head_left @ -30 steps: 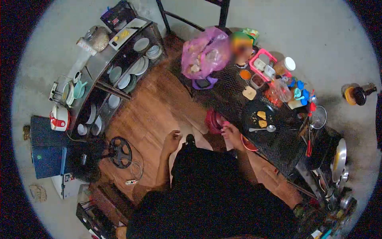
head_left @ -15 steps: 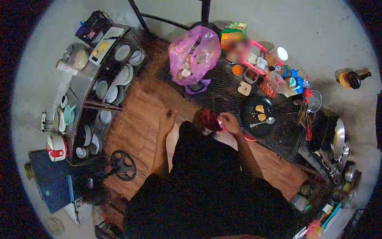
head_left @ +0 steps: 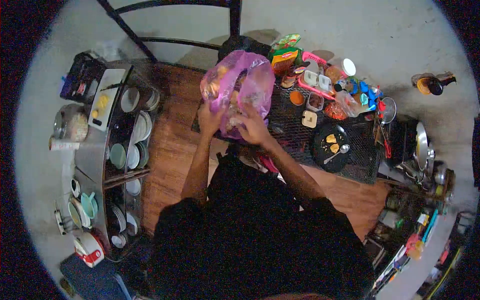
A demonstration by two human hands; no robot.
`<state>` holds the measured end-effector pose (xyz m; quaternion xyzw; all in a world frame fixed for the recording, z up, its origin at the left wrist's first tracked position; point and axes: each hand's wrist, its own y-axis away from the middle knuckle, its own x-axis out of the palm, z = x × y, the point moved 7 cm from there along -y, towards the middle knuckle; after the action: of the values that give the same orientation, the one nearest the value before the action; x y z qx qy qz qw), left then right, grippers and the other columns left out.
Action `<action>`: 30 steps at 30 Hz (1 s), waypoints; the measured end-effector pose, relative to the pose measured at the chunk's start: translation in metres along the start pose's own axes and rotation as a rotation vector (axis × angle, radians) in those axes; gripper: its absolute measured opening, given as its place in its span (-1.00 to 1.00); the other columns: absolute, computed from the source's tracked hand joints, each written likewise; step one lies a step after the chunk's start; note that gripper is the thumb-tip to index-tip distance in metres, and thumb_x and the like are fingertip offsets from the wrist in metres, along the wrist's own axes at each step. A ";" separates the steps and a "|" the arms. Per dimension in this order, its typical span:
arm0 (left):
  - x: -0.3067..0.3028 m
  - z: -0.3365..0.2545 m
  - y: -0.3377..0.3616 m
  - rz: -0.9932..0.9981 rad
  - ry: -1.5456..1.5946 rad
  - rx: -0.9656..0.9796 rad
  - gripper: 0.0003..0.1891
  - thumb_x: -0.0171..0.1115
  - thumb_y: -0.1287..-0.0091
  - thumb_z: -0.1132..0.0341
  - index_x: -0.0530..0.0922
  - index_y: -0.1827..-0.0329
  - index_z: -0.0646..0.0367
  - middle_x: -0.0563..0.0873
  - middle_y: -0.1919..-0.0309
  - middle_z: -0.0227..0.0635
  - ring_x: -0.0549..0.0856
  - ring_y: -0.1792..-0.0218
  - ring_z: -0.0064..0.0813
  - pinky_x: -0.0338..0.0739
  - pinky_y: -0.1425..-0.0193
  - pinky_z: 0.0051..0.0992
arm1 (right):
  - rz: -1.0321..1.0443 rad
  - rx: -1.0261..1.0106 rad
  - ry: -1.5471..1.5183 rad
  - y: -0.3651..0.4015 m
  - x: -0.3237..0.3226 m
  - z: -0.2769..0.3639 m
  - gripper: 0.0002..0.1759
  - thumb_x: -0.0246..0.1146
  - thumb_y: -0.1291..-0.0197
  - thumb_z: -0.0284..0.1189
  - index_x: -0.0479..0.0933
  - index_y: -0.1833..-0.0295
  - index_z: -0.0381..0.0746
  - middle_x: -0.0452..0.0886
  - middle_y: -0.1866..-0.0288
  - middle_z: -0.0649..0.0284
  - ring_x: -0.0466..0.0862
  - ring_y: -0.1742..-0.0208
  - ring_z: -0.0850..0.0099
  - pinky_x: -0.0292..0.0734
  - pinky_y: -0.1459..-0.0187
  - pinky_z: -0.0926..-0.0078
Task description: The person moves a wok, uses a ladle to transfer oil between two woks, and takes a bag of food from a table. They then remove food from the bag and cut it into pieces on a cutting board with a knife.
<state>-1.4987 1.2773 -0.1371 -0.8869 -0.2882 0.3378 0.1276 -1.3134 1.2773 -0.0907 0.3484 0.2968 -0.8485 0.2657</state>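
A translucent pink-purple plastic bag (head_left: pixel 257 75), bulging with pale and brownish contents I cannot make out, stands at the left end of the black mesh-topped table. My left hand (head_left: pixel 211 120) grips the bag's near left side, fingers partly hidden by the plastic. On its near right side, my right hand (head_left: pixel 253 127) has its fingers closed on the plastic. To the right, a black pan (head_left: pixel 330 157) holds light-brown food pieces (head_left: pixel 332 142) and a metal spoon (head_left: pixel 336 155). Something pink (head_left: pixel 267 163) shows below my right wrist, partly hidden.
Behind the pan are an orange-filled container (head_left: pixel 297 98), a square beige container (head_left: pixel 309 119), a pink basket (head_left: pixel 320 93) and several packets. Plates (head_left: pixel 143 126) fill the rack at left, with a white cutting board (head_left: pixel 107 97) on top. A rice cooker (head_left: pixel 90 250) sits lower left.
Both hands have moved forward from near my body onto the plastic bag. The pink-red thing at my right hand is no longer in it. My view has turned and shifted.
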 end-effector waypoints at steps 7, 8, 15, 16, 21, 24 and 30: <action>0.005 -0.008 -0.042 0.163 0.434 -0.191 -0.82 0.21 -0.31 0.30 0.56 0.31 0.27 0.65 0.43 -0.35 0.58 0.40 -0.55 0.44 0.29 -0.53 | 0.135 0.630 0.201 0.021 0.047 -0.127 -0.54 0.11 -0.24 -0.22 0.42 -0.15 -0.29 0.51 -0.10 -0.06 0.54 -0.07 0.05 0.43 -0.14 0.16; 0.001 -0.014 -0.048 0.176 0.442 -0.199 -0.82 0.21 -0.31 0.30 0.56 0.31 0.27 0.65 0.43 -0.35 0.58 0.40 -0.55 0.44 0.29 -0.53 | 0.128 0.636 -0.029 0.023 0.033 -0.127 -0.57 0.09 -0.27 -0.28 0.42 -0.15 -0.34 0.54 -0.06 0.04 0.55 -0.04 0.17 0.43 -0.13 0.25; -0.052 -0.070 -0.096 0.216 0.730 -0.226 -0.84 0.11 -0.40 0.30 0.54 0.23 0.21 0.59 0.46 -0.49 0.52 0.45 -0.71 0.39 0.33 -0.65 | -0.883 0.597 -1.241 0.042 -0.129 -0.089 -0.74 0.08 -0.25 -0.46 0.48 -0.03 -0.25 0.41 0.43 0.47 0.30 0.47 0.66 0.24 0.35 0.65; -0.057 -0.073 -0.101 0.223 0.735 -0.243 -0.84 0.11 -0.40 0.30 0.55 0.22 0.22 0.58 0.45 -0.49 0.52 0.44 -0.72 0.39 0.32 -0.66 | -0.985 0.523 -1.317 0.049 -0.138 -0.088 -0.74 0.10 -0.28 -0.42 0.48 -0.04 -0.25 0.36 0.47 0.46 0.27 0.48 0.64 0.21 0.37 0.64; -0.059 -0.065 -0.098 0.315 0.593 -0.190 -0.82 0.16 -0.37 0.30 0.55 0.15 0.25 0.60 0.42 -0.44 0.56 0.37 -0.62 0.45 0.22 -0.58 | -1.039 0.624 -1.301 0.096 -0.132 -0.060 -0.64 0.13 -0.27 -0.36 0.41 -0.14 -0.27 0.44 0.41 0.38 0.46 0.36 0.58 0.46 0.21 0.51; -0.068 -0.056 -0.095 0.267 0.328 -0.056 -0.78 0.25 -0.31 0.28 0.56 0.15 0.26 0.64 0.34 -0.35 0.59 0.28 -0.49 0.47 0.11 -0.48 | -0.954 0.789 -1.241 0.146 -0.101 -0.050 -0.64 0.15 -0.25 -0.37 0.42 -0.13 -0.27 0.55 0.26 0.27 0.54 0.23 0.50 0.54 0.12 0.43; -0.094 -0.187 -0.036 -0.230 0.039 0.318 -0.50 0.30 -0.25 0.31 0.34 -0.17 0.35 0.49 -0.10 -0.08 0.50 -0.11 -0.14 0.35 -0.28 -0.22 | -0.737 0.720 -1.085 0.244 -0.050 -0.018 -0.50 0.17 -0.29 -0.25 0.33 -0.25 -0.27 0.52 -0.10 0.18 0.54 -0.11 0.32 0.47 -0.12 0.31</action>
<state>-1.4448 1.2435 0.0661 -0.8232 -0.3280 0.3451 0.3094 -1.1148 1.1355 -0.1414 -0.1757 -0.0743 -0.9800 -0.0572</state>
